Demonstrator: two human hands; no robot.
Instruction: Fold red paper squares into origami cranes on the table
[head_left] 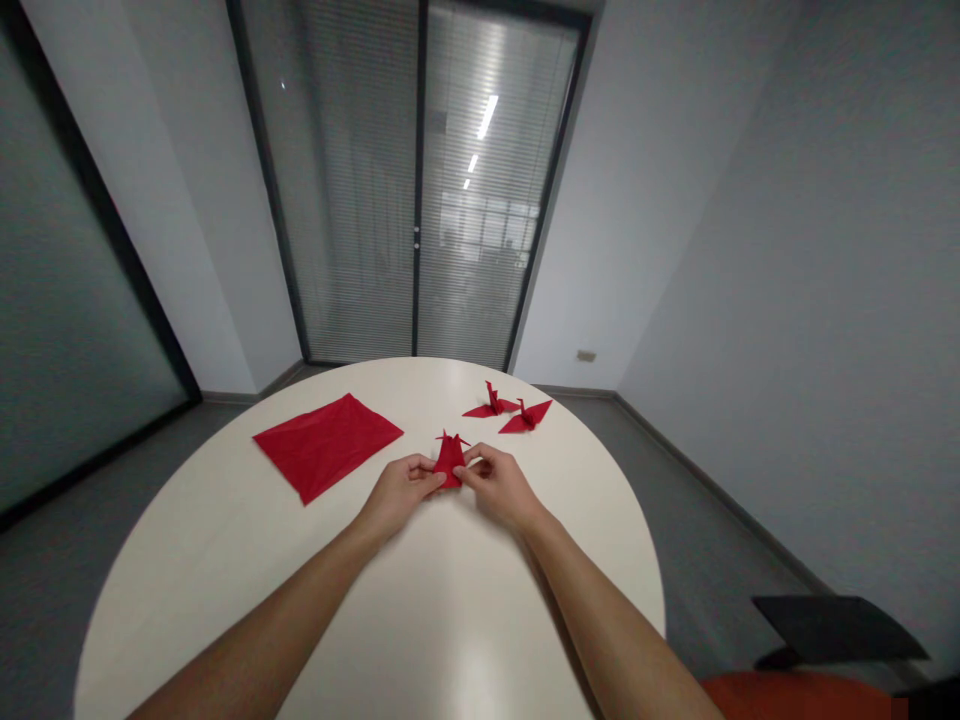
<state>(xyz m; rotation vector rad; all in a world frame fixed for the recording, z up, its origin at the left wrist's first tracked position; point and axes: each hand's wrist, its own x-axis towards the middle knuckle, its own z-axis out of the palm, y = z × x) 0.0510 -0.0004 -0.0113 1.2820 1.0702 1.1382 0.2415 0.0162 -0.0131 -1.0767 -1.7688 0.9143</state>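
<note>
Between my hands is a partly folded red origami crane point(450, 460), its narrow points facing away from me and its wider end toward me. My left hand point(403, 488) pinches its left side, thumb on top. On the opposite side my right hand point(499, 485) grips it between thumb and fingers. Just beyond, to the right, two finished red paper cranes stand on the table: one farther crane point(493, 404) and one nearer crane point(528, 417). To the left of my hands lies a red paper sheet point(330, 445), flat with light creases.
The round white table point(450, 620) reaches from me toward a glass partition with blinds point(480, 200). An orange-seated chair point(802, 695) with a black armrest point(840, 628) stands at the lower right. A wall socket point(586, 356) sits low on the far wall.
</note>
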